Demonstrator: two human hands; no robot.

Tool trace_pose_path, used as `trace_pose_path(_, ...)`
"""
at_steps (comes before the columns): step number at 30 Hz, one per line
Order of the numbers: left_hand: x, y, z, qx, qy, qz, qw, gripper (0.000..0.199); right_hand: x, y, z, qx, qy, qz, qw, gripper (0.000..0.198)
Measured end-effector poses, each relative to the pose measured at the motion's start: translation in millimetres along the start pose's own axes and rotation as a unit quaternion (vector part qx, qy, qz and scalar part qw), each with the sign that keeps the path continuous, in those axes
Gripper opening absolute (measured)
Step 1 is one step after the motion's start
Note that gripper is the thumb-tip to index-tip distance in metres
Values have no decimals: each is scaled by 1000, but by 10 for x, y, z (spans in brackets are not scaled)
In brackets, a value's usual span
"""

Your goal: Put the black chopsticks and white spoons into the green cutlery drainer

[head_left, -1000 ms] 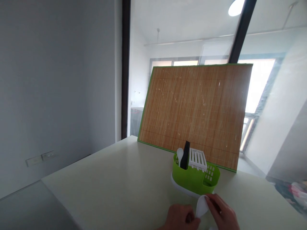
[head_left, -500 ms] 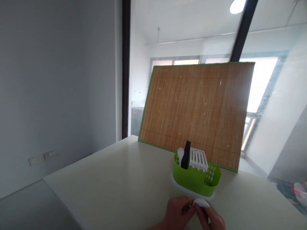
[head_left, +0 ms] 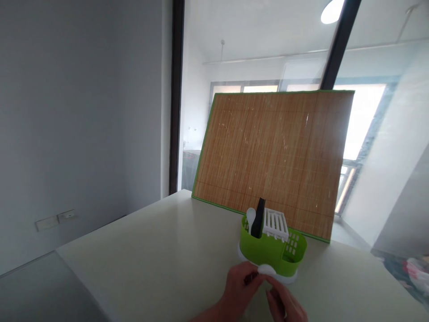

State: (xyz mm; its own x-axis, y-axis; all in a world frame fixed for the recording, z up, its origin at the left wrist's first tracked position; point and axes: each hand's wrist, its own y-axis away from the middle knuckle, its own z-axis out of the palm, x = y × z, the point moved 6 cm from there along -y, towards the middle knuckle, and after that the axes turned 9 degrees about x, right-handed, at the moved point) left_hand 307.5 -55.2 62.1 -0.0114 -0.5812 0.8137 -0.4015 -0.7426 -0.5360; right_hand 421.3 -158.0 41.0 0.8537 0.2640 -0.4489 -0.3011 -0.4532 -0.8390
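My left hand [head_left: 239, 284] is closed, its fingers pinching a white spoon [head_left: 267, 269] whose rounded end shows above the fingertips. From the right, my right hand [head_left: 286, 302] meets it with its fingertips pressed to the same spoon. The spoon's handle is hidden by my hands. Just beyond them stands a green cutlery caddy [head_left: 259, 248] on a white base. In its left part are another white spoon [head_left: 250, 217] and a black utensil [head_left: 258, 219], both upright. A white slatted rack [head_left: 276, 224] covers its middle.
The caddy and hands are over a white table [head_left: 150, 255]. A bamboo mat [head_left: 275, 156] with green edging leans at the back against a glass partition. A grey wall [head_left: 80, 112] with a socket plate [head_left: 65, 216] rises at the left.
Both hands have moved up and to the left with the white spoon, to in front of the caddy's base. The caddy and its contents stay as they were.
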Motion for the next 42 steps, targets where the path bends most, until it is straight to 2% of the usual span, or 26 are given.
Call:
trace_pose_path(4,122,-452,-383,106,-3,-2,994,32,-26,-16,20,-8,2,-34,999,25)
trace_pose_path(8,395,-961,-664,156,-31,45,986,34,-8,-10,35,-6,12,-45,999,23)
trace_pose_path(11,486,-1237,-678,147,-89,62,983,35,-9,6,56,-6,14,-52,999,22)
trace_pose_path(14,353,-1393,-529,78,-208,28,975,36,-5,14,65,-13,20,-61,998,21)
trace_pose_path(18,53,-1452,-340,-8,-307,-35,951,34,43,17,73,-43,31,-65,996,19)
trace_pose_path(22,-59,-1494,-276,-24,-320,-46,946,32,69,15,77,-52,31,-65,996,19)
trace_pose_path(28,-58,-1549,-268,-29,-335,-43,941,33,-5,-6,84,-44,29,-81,995,22)
trace_pose_path(38,60,-1519,-339,19,-312,-15,950,20,15,6,96,-71,47,-88,992,20)
trace_pose_path(42,167,-1359,-429,70,-284,3,956,21,-28,-51,42,-63,52,-86,993,21)
